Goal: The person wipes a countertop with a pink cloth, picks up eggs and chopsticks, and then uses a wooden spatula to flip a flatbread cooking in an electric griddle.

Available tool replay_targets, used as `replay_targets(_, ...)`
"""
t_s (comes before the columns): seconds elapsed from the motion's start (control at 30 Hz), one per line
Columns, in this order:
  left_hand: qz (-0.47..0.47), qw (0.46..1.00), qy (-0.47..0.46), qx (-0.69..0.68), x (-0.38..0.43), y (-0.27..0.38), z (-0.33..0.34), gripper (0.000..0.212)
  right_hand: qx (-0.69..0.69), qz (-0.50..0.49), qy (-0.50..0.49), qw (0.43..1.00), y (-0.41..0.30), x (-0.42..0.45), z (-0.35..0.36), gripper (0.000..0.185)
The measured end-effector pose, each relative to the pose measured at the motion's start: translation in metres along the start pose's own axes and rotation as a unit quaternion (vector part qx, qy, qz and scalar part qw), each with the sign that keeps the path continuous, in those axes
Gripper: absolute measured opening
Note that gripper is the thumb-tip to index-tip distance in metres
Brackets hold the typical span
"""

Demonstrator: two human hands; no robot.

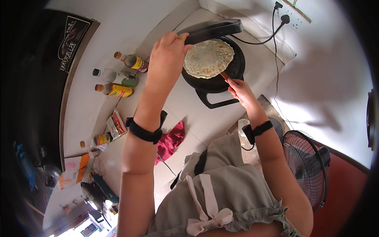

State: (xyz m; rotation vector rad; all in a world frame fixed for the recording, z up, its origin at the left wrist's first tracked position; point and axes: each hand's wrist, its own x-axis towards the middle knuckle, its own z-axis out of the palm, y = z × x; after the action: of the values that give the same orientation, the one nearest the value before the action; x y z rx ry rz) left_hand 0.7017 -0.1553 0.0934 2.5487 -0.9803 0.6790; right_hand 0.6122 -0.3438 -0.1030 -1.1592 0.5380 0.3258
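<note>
My left hand [169, 54] grips the edge of the raised black lid [213, 31] of an electric griddle [207, 86]. A round, pale flatbread [208, 58] with browned patches lies over the dark cooking plate, its edge uneven. My right hand [240, 89] is closed around a brown handle [224, 75] whose far end passes under the flatbread and is hidden. The griddle's black loop handle points towards me. Both forearms wear black straps with small devices.
Several bottles, one of them yellow-labelled [118, 90], stand left along the wall. A dark red cloth [171, 140] lies on the tiled counter [189, 118]. Black cords run to wall plugs [284, 19] at the upper right. A black fan [306, 169] stands at my right.
</note>
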Motion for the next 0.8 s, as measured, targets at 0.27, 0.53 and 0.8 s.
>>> replay_targets(0.27, 0.026, 0.999, 0.017, 0.026, 0.005, -0.007, 0.000, 0.024, 0.035, -0.017, -0.031, 0.999, 0.009, -0.009, -0.005, 0.029)
replay_targets(0.53, 0.037, 0.998, 0.037, 0.024, 0.011, -0.015, 0.004, 0.022, -0.004, -0.045, 0.004, 0.999, 0.035, -0.073, -0.030, 0.027)
replay_targets(0.8, 0.022, 0.994, 0.066, 0.079, 0.038, -0.031, 0.000, 0.018, -0.137, -0.273, 0.166, 0.938, 0.031, -0.109, -0.028, 0.022)
